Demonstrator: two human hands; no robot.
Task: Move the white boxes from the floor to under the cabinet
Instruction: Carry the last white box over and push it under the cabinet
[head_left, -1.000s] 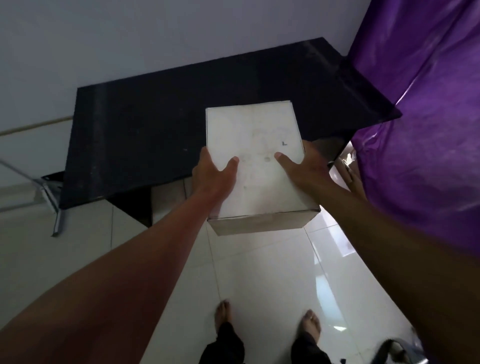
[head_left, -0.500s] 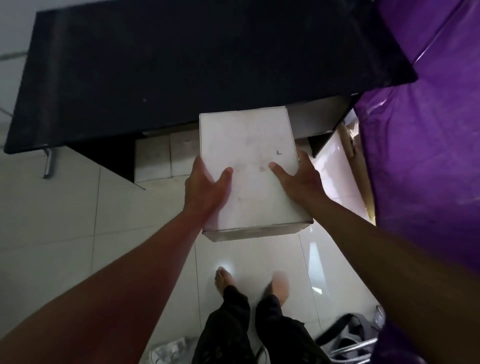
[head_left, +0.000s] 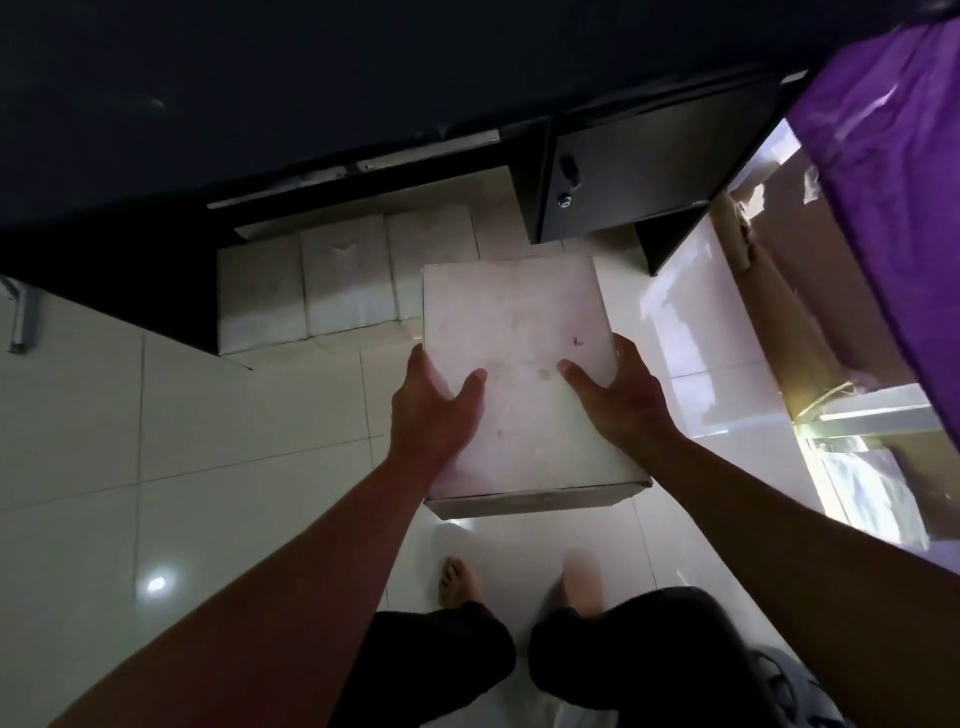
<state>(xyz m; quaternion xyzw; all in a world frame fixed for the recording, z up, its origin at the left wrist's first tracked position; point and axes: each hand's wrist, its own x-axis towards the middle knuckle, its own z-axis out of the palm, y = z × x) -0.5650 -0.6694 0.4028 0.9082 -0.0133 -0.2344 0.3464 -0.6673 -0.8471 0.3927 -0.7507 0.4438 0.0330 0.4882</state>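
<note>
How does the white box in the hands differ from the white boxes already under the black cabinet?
The white cardboard box in the hands is off the floor, gripped by left hand and right hand; the white boxes under the black cabinet rest in a row, shaded. All look alike.

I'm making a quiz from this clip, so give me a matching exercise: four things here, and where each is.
Things:
1. held white box
2. stacked white boxes
3. purple cloth
4. cardboard box

Places:
A. far right, upper corner
B. between both hands
C. under the black cabinet
D. on the floor, partly under the purple cloth

Pairs: 1-B, 2-C, 3-A, 4-D
</note>
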